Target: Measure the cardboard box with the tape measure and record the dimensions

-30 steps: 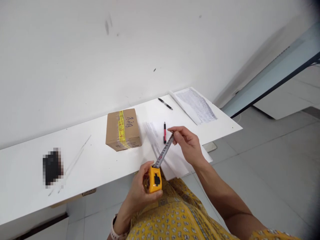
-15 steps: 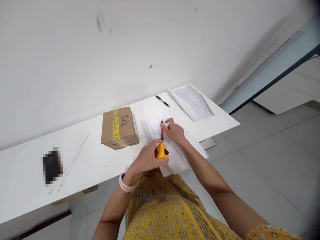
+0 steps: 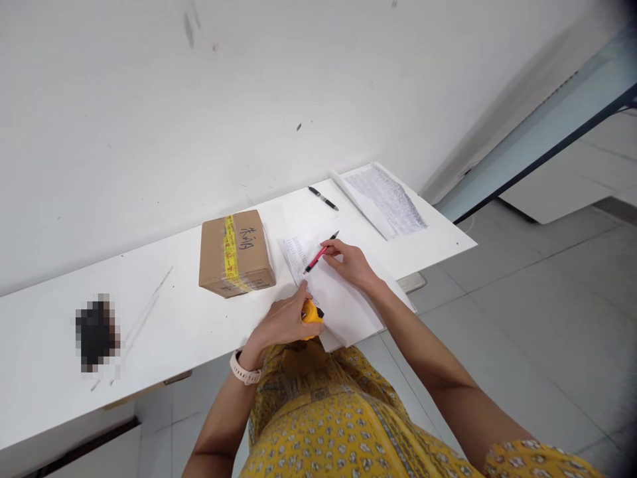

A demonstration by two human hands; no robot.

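Note:
My left hand (image 3: pixel 284 320) is closed around a yellow tape measure (image 3: pixel 312 317) near the table's front edge, its blade not visible. Between the fingertips of my right hand (image 3: pixel 350 263) is a red and black pen (image 3: pixel 321 252), tilted over the paper, one end toward my left hand. Below both hands lie white sheets of paper (image 3: pixel 355 309) with writing along their left side. A brown cardboard box (image 3: pixel 236 253) with yellow tape and handwritten marks sits on the table to the left of the sheets.
A black pen (image 3: pixel 323 198) lies behind the sheets. Farther right is a densely written paper (image 3: pixel 391 199). A blurred dark object (image 3: pixel 97 332) rests at the left of the white table (image 3: pixel 164 318). Behind runs a wall (image 3: pixel 149 133).
The red and black pen has turned from nearly upright in view to a slant. My left hand, with the tape measure, has shifted slightly left and down, away from the pen.

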